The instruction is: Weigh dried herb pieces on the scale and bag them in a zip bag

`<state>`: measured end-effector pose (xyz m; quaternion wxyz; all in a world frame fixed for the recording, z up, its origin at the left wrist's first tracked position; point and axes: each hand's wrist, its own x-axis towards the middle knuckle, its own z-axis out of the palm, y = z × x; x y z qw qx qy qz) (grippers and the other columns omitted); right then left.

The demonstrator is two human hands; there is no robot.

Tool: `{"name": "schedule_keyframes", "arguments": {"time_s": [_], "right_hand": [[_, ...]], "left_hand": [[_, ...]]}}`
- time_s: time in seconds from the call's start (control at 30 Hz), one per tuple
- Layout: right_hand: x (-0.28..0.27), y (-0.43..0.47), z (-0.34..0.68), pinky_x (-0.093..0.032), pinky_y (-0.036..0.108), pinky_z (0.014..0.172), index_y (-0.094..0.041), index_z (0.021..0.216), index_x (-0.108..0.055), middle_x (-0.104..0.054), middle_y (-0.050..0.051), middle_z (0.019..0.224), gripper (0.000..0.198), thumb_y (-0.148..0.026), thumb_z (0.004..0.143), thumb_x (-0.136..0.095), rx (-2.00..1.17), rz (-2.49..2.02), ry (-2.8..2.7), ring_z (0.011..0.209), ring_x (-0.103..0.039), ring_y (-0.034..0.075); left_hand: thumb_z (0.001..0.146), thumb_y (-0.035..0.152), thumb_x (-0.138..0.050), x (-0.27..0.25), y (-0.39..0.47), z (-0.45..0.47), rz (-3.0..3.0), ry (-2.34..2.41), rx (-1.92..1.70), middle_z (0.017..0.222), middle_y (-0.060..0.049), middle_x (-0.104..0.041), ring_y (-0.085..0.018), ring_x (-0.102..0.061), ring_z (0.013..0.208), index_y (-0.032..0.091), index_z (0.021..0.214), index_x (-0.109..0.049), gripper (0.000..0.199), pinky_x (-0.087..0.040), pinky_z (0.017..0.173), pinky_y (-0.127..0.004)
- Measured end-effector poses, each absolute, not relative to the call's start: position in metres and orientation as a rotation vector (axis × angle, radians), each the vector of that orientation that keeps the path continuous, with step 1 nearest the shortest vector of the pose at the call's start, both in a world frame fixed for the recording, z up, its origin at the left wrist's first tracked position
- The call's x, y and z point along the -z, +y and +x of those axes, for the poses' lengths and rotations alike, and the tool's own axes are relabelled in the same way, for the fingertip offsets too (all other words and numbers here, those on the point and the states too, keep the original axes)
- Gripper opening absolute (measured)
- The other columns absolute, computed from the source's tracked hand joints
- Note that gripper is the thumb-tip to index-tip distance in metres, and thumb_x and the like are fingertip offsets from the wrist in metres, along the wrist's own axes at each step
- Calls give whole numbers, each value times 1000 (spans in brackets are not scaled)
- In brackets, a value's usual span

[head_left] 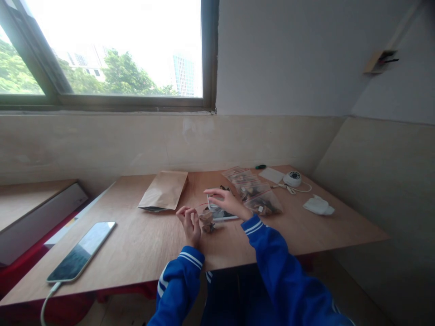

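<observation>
Small clear zip bag (206, 220) with dark bits inside hung just above the table (142, 244), held at its red-lined top edge between both hands near the middle of the tabletop. Nearest the camera, two blue sleeves with white stripes at the cuffs reached forward over the near edge. The left hand (190, 223) was closed in a pinch on the left end of the bag's top, fingers curled upward. The right hand (227, 202) pinched the other end of that top edge with thumb and fingertips, its remaining fingers spread loosely above. What exactly filled the bag was too small to tell.

To the left, near the front edge, a phone (81, 251) lay flat, screen up, with a white cable running off the edge. Just behind the bag a small white-framed device (222, 214) lay flat, partly hidden by the right hand. Farther back and left rested a brown paper envelope (164, 190). Behind and to the right of the hands lay a loose pile of similar zip bags (253, 190). Right of that sat a crumpled white tissue (318, 205). At the far edge stood a round white gadget (292, 178) with a cord, a flat white card (271, 174) beside it, and a small green object (260, 167) close to the wall.
</observation>
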<state>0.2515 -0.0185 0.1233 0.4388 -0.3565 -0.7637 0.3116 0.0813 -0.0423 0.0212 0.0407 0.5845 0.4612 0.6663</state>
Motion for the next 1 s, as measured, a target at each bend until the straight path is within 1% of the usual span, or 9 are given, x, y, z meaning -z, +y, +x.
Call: {"name": "schedule_keyframes", "arguments": {"time_s": [0.1, 0.2, 0.37, 0.53, 0.63, 0.7, 0.83, 0.93, 1.0], "right_hand": [[-96, 1, 277, -48, 35, 93, -19, 106, -65, -65, 9, 112, 29, -28, 90, -43, -543, -1066, -1714, 107, -60, 19], [-59, 19, 302, -43, 42, 98, -14, 103, -64, -65, 13, 108, 26, -19, 81, -51, -341, -1368, -1691, 107, -59, 24], [-23, 22, 316, -46, 41, 93, -15, 107, -62, -64, 14, 108, 30, -21, 78, -56, -280, -1512, -1721, 102, -61, 24], [-49, 9, 306, -48, 39, 87, -16, 110, -60, -65, 13, 105, 33, -33, 81, -58, -250, -1434, -1596, 96, -62, 24], [-83, -7, 287, -50, 33, 81, -18, 111, -58, -66, 11, 106, 39, -45, 84, -55, -443, -1275, -1534, 93, -63, 20], [-104, -17, 271, -49, 31, 83, -20, 104, -62, -68, 7, 102, 36, -49, 85, -54, -589, -1149, -1699, 94, -63, 18], [-116, -20, 255, -45, 30, 90, -22, 97, -66, -67, 5, 105, 32, -49, 84, -57, -663, -1016, -1927, 103, -60, 18], [-94, -1, 267, -47, 32, 87, -19, 98, -65, -66, 8, 106, 34, -44, 91, -44, -541, -1113, -1758, 101, -60, 19], [-73, 18, 282, -45, 36, 92, -17, 98, -65, -65, 11, 105, 31, -35, 92, -40, -380, -1227, -1689, 101, -59, 20]], "left_hand": [[89, 33, -43, -19, -41, 81, 1806, 1396, -2047, 97, -6, -40, -21, -46, 95, 19, 84, -54, 19, -41, 87, -38], [89, 31, -43, -18, -41, 81, 1819, 1371, -2056, 99, -6, -40, -20, -46, 96, 19, 85, -54, 17, -40, 87, -37], [89, 32, -43, -20, -43, 81, 1824, 1377, -2051, 98, -6, -40, -20, -46, 95, 19, 84, -55, 19, -41, 86, -37], [89, 34, -42, -22, -43, 81, 1822, 1385, -2041, 97, -6, -40, -20, -46, 95, 19, 84, -54, 20, -41, 87, -38], [89, 35, -42, -23, -43, 82, 1833, 1380, -2017, 97, -6, -39, -21, -46, 95, 20, 84, -54, 20, -41, 87, -39], [90, 34, -42, -24, -44, 82, 1844, 1374, -2018, 97, -6, -39, -20, -46, 95, 20, 85, -54, 19, -41, 86, -38], [90, 32, -42, -25, -45, 83, 1831, 1377, -2040, 98, -6, -39, -20, -45, 95, 20, 85, -53, 18, -41, 85, -37], [90, 32, -41, -26, -47, 84, 1805, 1385, -2031, 98, -6, -40, -20, -46, 95, 19, 84, -53, 18, -41, 84, -37], [90, 33, -41, -26, -47, 84, 1788, 1385, -2023, 97, -6, -40, -20, -46, 93, 20, 83, -54, 20, -42, 84, -37]]}}
